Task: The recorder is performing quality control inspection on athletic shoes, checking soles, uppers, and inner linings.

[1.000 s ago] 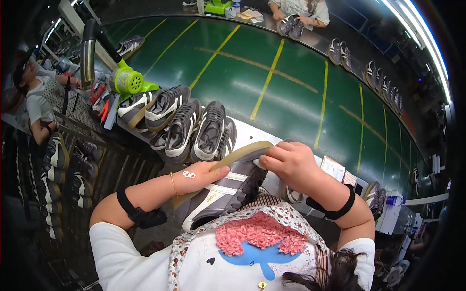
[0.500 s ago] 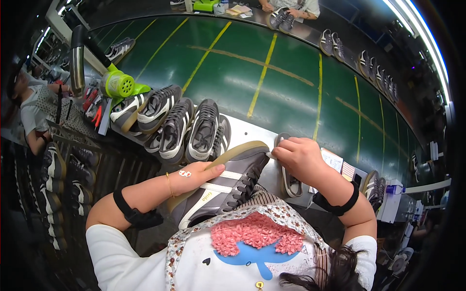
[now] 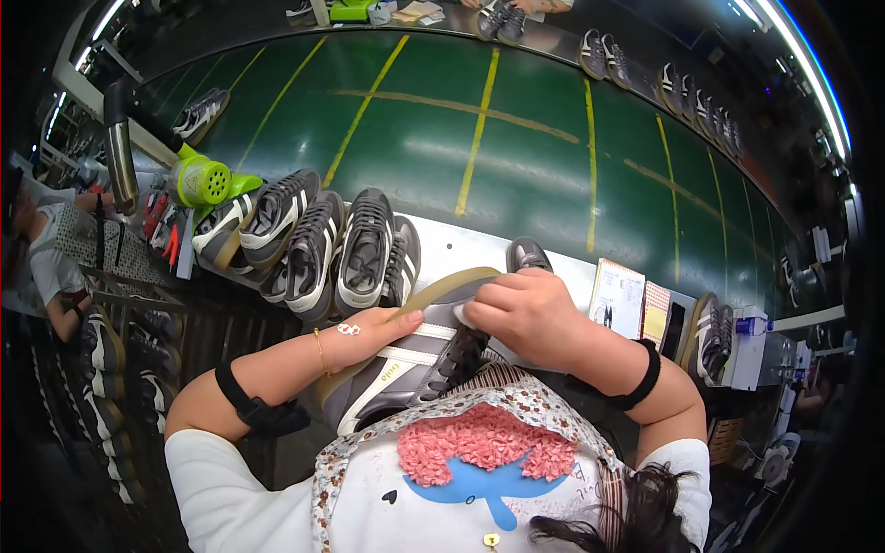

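Observation:
A grey sneaker with white stripes, dark laces and a tan sole is tilted on its side in front of my apron. My left hand grips it by the sole edge, with the thumb on the upper. My right hand is closed around a small white piece, maybe cloth or a pad, pressed against the upper near the laces. Behind the right hand, another grey sneaker lies on the white ledge, mostly hidden.
Several striped sneakers crowd the ledge at left, beside a green blower nozzle. To the right are a notebook, a phone and more sneakers. Beyond runs a green conveyor belt; co-workers sit across it and at left.
My right hand has moved left and down with the white piece, from the toe end to the side of the upper near the laces. The left hand keeps its hold.

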Demonstrator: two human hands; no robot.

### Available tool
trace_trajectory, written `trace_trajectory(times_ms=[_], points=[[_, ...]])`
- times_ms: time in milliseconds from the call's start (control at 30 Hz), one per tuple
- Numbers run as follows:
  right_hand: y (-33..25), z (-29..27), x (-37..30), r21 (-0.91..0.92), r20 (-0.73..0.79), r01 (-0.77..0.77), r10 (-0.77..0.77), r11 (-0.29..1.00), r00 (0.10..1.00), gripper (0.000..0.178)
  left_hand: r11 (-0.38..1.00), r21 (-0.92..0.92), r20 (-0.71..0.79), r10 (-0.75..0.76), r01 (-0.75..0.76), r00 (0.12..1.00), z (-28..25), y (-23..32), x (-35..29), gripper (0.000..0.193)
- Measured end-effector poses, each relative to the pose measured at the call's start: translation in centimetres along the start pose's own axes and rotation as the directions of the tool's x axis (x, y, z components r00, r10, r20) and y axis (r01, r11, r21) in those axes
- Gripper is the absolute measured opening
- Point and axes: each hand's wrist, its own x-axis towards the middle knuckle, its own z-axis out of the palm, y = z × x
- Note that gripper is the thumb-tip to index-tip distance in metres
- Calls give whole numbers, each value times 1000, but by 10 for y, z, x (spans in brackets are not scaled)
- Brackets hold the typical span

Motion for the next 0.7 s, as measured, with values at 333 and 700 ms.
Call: trace_trajectory(times_ms=[333, 700], points=[[5, -19, -16, 14, -11, -26, 26, 1000, 1000, 14, 998, -12, 5, -57, 57, 998, 11, 24, 3, 55], [4, -21, -50, 22, -89, 13, -11, 1000, 996, 7, 996, 5, -143, -83, 85, 986, 21, -1, 27, 52]])
